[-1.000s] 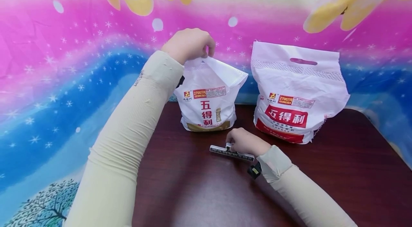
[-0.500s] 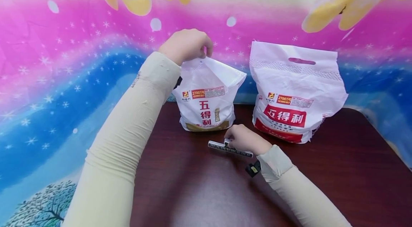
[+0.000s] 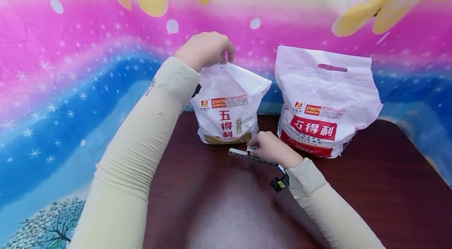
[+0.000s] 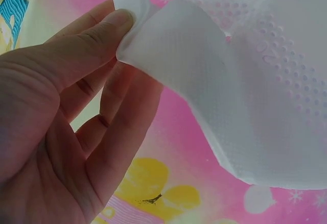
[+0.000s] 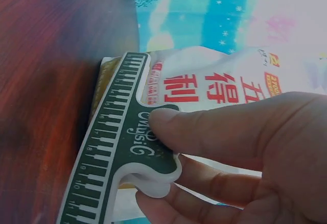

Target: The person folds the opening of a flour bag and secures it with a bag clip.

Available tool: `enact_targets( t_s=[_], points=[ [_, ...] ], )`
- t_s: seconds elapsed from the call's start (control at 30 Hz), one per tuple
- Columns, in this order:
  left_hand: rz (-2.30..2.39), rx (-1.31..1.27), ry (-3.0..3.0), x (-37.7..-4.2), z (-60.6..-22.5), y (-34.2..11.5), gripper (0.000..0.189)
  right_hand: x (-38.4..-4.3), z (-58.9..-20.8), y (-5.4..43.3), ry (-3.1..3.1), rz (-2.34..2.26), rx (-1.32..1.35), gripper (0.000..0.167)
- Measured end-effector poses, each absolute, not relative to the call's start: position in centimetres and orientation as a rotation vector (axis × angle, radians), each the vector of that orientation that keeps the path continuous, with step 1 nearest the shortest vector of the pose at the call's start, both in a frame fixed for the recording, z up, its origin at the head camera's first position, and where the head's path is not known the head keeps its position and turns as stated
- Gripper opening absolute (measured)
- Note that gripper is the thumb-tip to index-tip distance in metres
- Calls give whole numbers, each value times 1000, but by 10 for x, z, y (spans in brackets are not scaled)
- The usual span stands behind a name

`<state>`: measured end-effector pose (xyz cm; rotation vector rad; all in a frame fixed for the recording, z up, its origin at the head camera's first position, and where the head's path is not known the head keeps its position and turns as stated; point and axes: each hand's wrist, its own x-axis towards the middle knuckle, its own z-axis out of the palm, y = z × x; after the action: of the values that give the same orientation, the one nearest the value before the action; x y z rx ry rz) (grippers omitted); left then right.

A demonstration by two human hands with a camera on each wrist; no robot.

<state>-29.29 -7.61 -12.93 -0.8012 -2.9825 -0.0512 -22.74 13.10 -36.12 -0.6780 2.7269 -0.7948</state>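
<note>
My left hand [image 3: 208,49] pinches the top edge of a white flour bag [image 3: 229,113] between thumb and fingers. In the left wrist view the bag's rim [image 4: 173,55] is folded at the thumb tip and sags away to the right. The bag stands upright, with red lettering and a gold band at its base. My right hand [image 3: 273,148] holds a long clip [image 3: 252,157] by its grip, low in front of the bag. A piano-key pattern and ruler numbers run along the clip [image 5: 110,122], seen in the right wrist view; the thumb presses its dark green face.
A second white bag [image 3: 323,100], with a cut-out handle and red label, stands upright to the right. Both bags are on a dark reddish-brown table [image 3: 219,209]. A colourful printed cloth [image 3: 106,45] hangs close behind the table.
My right hand has lifted slightly with the clip, bringing it closer to the bag's base, and the clip has tilted. My left hand keeps its hold on the bag's top edge.
</note>
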Motion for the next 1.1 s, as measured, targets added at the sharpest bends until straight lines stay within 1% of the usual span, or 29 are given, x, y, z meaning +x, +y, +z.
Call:
enact_targets(
  t_s=[0.1,0.5,0.87,1.1],
  points=[
    [-55,-800,-2982,-293,-130,-76,23,-226,-358,131,2744,-820,-665,27],
    [-78,-784,-2999,-291,-128,-76,25,-224,-347,133,2806,-869,-712,25],
    [-70,-781,-3000,-291,-130,-75,26,-220,-346,134,2859,-877,-701,26],
    [-63,-767,-3011,-289,-130,-76,27,-220,-343,134,2915,-857,-740,24]
  ],
)
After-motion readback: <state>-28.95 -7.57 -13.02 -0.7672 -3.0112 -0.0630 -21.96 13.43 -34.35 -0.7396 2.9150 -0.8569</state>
